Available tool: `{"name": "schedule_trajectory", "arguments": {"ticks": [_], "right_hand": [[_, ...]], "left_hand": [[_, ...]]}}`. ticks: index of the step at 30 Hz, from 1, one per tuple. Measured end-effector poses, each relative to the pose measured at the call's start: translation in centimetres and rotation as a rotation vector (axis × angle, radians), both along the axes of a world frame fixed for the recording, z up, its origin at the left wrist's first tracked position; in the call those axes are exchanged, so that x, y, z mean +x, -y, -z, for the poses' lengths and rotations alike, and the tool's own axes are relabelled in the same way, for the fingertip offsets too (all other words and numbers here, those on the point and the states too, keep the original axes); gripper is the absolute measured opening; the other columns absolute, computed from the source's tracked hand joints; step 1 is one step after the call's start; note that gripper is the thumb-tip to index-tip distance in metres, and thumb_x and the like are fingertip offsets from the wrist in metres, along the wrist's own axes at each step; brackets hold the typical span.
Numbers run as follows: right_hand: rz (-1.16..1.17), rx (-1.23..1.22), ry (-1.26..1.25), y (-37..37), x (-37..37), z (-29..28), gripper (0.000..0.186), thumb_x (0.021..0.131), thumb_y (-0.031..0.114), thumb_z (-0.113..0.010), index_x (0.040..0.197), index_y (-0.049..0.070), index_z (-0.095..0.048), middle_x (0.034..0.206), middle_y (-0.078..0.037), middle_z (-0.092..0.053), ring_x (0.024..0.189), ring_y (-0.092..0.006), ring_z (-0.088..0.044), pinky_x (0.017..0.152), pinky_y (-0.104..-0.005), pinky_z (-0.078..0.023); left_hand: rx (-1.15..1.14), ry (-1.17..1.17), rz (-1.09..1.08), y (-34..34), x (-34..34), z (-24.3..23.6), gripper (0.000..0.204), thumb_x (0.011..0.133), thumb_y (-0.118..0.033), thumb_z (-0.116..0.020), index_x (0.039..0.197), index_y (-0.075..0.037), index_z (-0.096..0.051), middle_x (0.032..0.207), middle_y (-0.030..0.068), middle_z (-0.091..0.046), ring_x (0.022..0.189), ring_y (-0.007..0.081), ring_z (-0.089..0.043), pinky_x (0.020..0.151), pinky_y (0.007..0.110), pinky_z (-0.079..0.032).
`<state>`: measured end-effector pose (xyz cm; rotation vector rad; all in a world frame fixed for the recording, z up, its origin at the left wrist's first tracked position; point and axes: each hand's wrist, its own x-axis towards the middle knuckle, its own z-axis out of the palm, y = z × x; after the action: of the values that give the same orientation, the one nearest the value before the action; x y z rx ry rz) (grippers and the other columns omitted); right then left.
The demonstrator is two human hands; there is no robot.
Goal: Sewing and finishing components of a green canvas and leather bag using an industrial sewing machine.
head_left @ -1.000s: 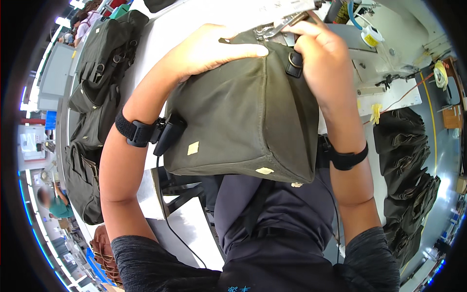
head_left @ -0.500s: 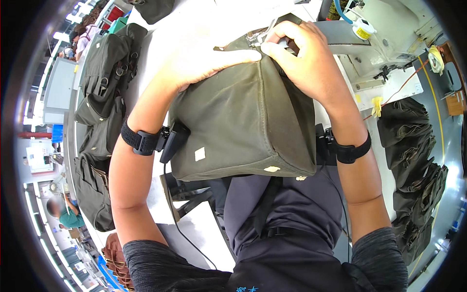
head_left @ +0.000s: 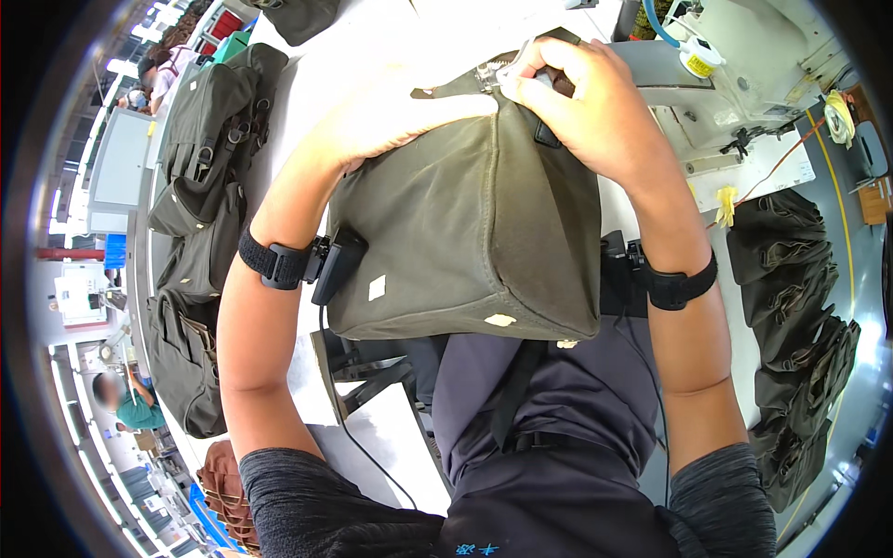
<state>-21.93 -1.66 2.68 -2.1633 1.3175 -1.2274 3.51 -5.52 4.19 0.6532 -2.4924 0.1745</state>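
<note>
An olive canvas bag [head_left: 419,232] hangs over the work surface's front edge above my lap, with small pale stickers on it. My left hand [head_left: 391,121] grips its top at the left, thumb stretched toward the centre seam and fingers partly hidden. My right hand [head_left: 591,107] pinches at a small pale or silvery item beside some metal hardware [head_left: 488,76] on the bag's top. What exactly is between its fingertips is too small to make out. A dark tab [head_left: 546,130] hangs under that hand. Black strapped devices sit on both forearms.
Olive bags lie along the left [head_left: 191,363] and stacked at the right [head_left: 781,279]. A pale machine [head_left: 744,65] with a white bottle [head_left: 698,58] stands at upper right. Brown items [head_left: 228,484] lie at lower left. Other people [head_left: 135,409] work at the far left.
My right hand has moved left along the bag's top, its thumb and index finger now drawn together at the hardware. My left hand stays on the bag, which has shifted slightly.
</note>
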Motion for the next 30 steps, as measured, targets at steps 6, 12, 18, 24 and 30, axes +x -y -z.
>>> {"name": "schedule_trajectory", "arguments": {"ticks": [6, 12, 18, 24, 30], "right_hand": [[0.005, 0.020, 0.002, -0.1, -0.4, -0.4, 0.018, 0.090, 0.027, -0.067, 0.090, 0.010, -0.072, 0.069, -0.007, -0.061, 0.086, -0.0264, -0.062, 0.113, -0.0457, -0.035], [0.042, -0.054, 0.037, -0.4, -0.2, 0.5, 0.014, 0.090, 0.025, -0.068, 0.091, 0.011, -0.073, 0.081, -0.009, -0.064, 0.094, -0.0299, -0.062, 0.108, -0.0446, -0.037], [0.226, -0.301, 0.484, -5.3, -2.5, 1.3, 0.015, 0.097, 0.014, -0.068, 0.107, 0.005, -0.072, 0.097, -0.007, -0.072, 0.089, -0.0191, -0.068, 0.079, -0.0333, -0.052], [-0.143, 0.798, 0.794, -5.9, -5.1, 1.8, 0.033, 0.102, 0.021, -0.065, 0.128, 0.000, -0.065, 0.117, -0.004, -0.069, 0.111, -0.0117, -0.061, 0.101, -0.0299, -0.046], [-0.360, 0.775, 0.879, -4.9, -3.2, 2.8, 0.030, 0.099, 0.022, -0.072, 0.116, -0.003, -0.069, 0.100, 0.002, -0.071, 0.090, -0.0045, -0.063, 0.082, -0.0242, -0.050]], "left_hand": [[-0.157, -0.058, 0.068, 0.5, -0.7, -0.8, 0.041, 0.089, -0.032, -0.076, 0.128, -0.021, -0.074, 0.099, 0.0031, -0.068, 0.083, 0.0160, -0.061, 0.075, 0.030, -0.050], [-0.267, -0.074, 0.204, 2.2, -2.7, -2.1, 0.045, 0.086, -0.036, -0.079, 0.126, -0.018, -0.075, 0.112, 0.0052, -0.076, 0.094, 0.0192, -0.069, 0.083, 0.031, -0.054], [-0.137, 0.002, 0.177, 1.7, -2.5, -2.0, 0.041, 0.086, -0.031, -0.079, 0.124, -0.018, -0.075, 0.108, 0.0043, -0.073, 0.089, 0.0178, -0.067, 0.079, 0.030, -0.053], [-0.006, 0.081, 0.161, 0.6, -3.1, -2.0, 0.037, 0.086, -0.027, -0.079, 0.122, -0.018, -0.076, 0.105, 0.0034, -0.071, 0.085, 0.0165, -0.065, 0.075, 0.030, -0.051], [0.120, 0.138, 0.142, 0.1, -3.1, -2.4, 0.034, 0.086, -0.022, -0.079, 0.120, -0.018, -0.076, 0.101, 0.0025, -0.068, 0.081, 0.0151, -0.062, 0.071, 0.029, -0.050]]}}
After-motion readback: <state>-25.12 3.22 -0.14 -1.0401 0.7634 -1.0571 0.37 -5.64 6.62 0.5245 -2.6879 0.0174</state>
